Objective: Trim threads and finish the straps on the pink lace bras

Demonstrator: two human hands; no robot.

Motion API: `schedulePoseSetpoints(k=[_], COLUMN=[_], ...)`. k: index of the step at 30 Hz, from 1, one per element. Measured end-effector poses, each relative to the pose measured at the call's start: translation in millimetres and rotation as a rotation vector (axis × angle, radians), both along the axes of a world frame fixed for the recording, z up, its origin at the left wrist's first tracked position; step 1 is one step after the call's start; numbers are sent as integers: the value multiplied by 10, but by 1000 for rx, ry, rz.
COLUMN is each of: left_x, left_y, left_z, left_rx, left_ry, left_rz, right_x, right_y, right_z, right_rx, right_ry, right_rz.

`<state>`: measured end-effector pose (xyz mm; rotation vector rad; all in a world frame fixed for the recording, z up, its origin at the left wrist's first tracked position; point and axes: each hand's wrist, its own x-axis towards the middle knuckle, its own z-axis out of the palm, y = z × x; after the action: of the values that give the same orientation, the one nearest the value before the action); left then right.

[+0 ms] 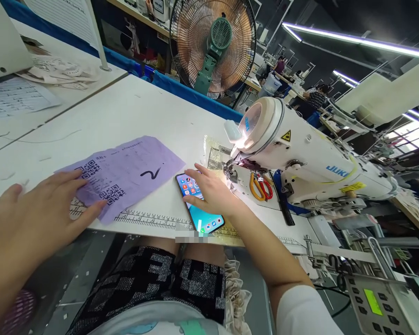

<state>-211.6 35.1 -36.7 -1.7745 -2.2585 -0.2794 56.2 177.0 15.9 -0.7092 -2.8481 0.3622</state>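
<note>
A purple paper slip printed with QR codes and a handwritten "2" lies on the white sewing table. My left hand rests on the slip's near left corner, fingers spread flat. A lit smartphone lies by the table's front edge. My right hand lies over the phone with fingers stretched out, touching its screen. Just right of that hand stands a white JUKI sewing machine.
Orange-handled scissors lie on the machine bed. A standing fan is behind the table. Printed papers and lace pieces lie far left. A control panel sits lower right. Other people work in the background.
</note>
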Motion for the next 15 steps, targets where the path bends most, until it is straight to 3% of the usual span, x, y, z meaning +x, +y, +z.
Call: schedulePoseSetpoints(k=[5, 11, 15], left_x=[13, -9, -55], left_y=[-19, -9, 10], left_z=[51, -37, -129], left_rx=[-34, -14, -47], left_ry=[-40, -41, -130], left_rz=[30, 13, 38], right_x=[-56, 420, 716], right_y=[42, -82, -118], right_z=[21, 64, 78], right_rx=[-7, 13, -29], right_ry=[-71, 248, 191], right_rz=[48, -56, -107])
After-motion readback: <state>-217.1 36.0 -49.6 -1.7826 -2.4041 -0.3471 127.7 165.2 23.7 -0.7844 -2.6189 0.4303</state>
